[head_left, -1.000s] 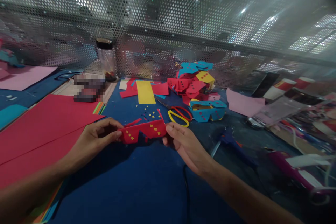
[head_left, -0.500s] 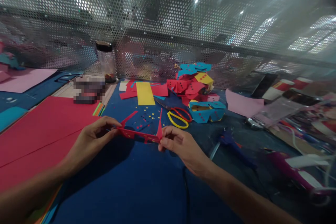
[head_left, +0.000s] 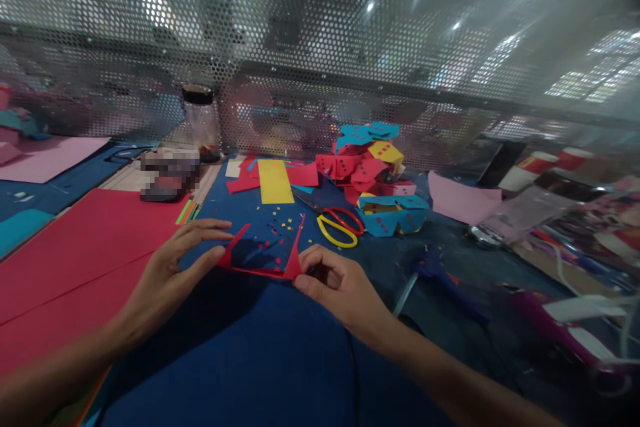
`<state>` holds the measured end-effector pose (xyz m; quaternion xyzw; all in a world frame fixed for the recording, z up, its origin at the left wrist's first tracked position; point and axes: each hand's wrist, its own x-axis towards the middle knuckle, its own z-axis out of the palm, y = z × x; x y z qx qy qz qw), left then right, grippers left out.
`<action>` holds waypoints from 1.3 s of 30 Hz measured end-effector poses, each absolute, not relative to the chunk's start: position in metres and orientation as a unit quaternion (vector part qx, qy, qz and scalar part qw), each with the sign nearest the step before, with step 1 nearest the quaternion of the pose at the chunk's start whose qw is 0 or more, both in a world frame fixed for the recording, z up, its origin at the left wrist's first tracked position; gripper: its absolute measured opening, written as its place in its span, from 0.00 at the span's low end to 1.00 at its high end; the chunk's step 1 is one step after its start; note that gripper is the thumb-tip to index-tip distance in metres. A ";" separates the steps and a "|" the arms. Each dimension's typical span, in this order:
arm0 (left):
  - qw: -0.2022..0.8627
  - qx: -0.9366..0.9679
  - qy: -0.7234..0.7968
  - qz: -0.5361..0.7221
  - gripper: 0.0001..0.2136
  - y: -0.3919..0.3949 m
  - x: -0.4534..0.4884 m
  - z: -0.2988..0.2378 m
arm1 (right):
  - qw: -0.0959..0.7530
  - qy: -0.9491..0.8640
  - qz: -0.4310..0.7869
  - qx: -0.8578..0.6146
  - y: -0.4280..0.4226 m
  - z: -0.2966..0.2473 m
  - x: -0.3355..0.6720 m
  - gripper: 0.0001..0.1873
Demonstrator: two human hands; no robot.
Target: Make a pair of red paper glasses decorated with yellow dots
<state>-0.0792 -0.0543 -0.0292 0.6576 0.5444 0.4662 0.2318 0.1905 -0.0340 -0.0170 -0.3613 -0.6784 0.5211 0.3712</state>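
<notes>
I hold a pair of red paper glasses (head_left: 260,270) above the blue table cover (head_left: 240,360), seen edge-on with both arms pointing away from me. My left hand (head_left: 173,273) pinches the left corner with thumb and fingers, the index finger stretched out above it. My right hand (head_left: 333,283) is closed around the right corner. Tiny yellow and red paper squares (head_left: 280,220) lie scattered just behind the glasses.
Red and yellow-handled scissors (head_left: 337,223) lie behind my right hand. A pile of red, blue and yellow paper glasses (head_left: 375,167) stands further back. Red card sheets (head_left: 75,247) lie left, a yellow strip (head_left: 275,181) and jar (head_left: 200,120) at the back, glue guns (head_left: 560,327) right.
The red glasses have tipped from facing me to edge-on, with the arms now folded out away from me. Both hands shifted slightly down and kept hold of the corners.
</notes>
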 end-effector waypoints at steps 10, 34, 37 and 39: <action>0.274 0.692 0.500 0.442 0.07 -0.060 -0.027 0.016 | 0.451 -0.740 0.370 -0.336 -0.039 -0.008 0.188 0.04; 0.147 0.782 0.405 0.451 0.06 -0.034 -0.007 0.013 | 0.465 -0.697 0.426 -0.341 -0.009 0.018 0.180 0.07; 0.150 0.786 0.399 0.448 0.05 -0.031 -0.008 0.010 | 0.463 -0.691 0.439 -0.339 -0.008 0.014 0.183 0.07; 0.145 0.789 0.397 0.446 0.05 -0.030 -0.007 0.008 | 0.465 -0.681 0.449 -0.345 -0.007 0.012 0.185 0.07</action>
